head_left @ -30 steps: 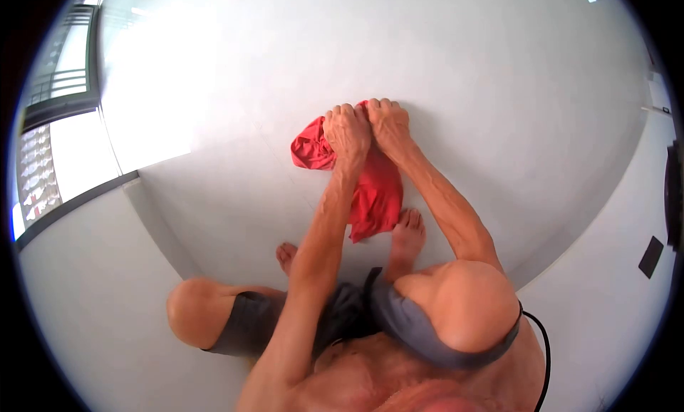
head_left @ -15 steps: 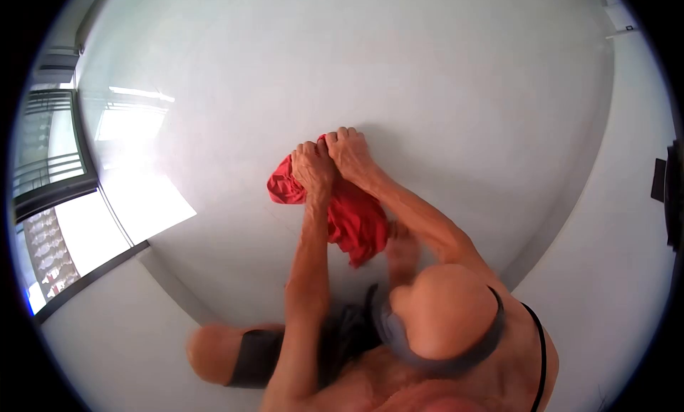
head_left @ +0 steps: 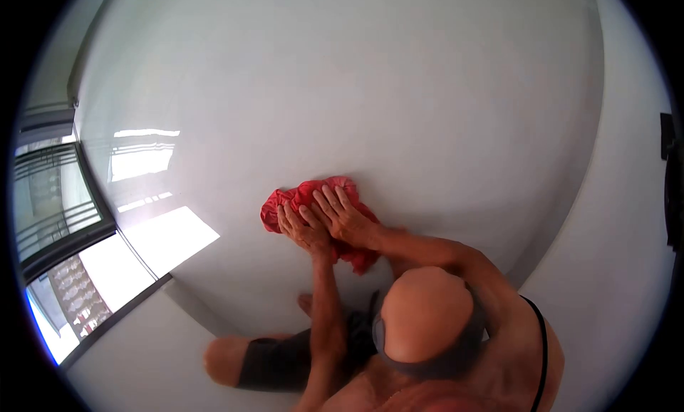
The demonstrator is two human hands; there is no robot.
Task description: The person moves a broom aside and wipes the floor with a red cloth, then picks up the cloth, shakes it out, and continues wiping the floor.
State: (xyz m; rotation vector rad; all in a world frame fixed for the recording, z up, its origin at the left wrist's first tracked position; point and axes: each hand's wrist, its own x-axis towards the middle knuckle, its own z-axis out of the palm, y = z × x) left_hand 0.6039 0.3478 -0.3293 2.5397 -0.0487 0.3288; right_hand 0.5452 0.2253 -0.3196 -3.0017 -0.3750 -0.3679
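A crumpled red cloth (head_left: 305,192) lies on the pale, smooth floor in the head view. Pressing on its near left part is my left hand (head_left: 306,232), open, with the fingers stretched over the folds. My right hand (head_left: 344,219) rests flat beside it, fingers extended across the middle of the cloth. The two hands are close together, nearly touching at the thumb side. Part of the cloth is hidden under my palms and right wrist.
My bent knees (head_left: 431,312) are close below, with a bare foot (head_left: 306,304) on the floor. At the left are a window frame (head_left: 107,230) and bright light reflected on the floor. A white wall (head_left: 620,255) runs along the right.
Both hands have come closer to my body with the cloth. Their fingers, earlier curled around its far edge, now lie stretched flat on top of it. The cloth is more bunched.
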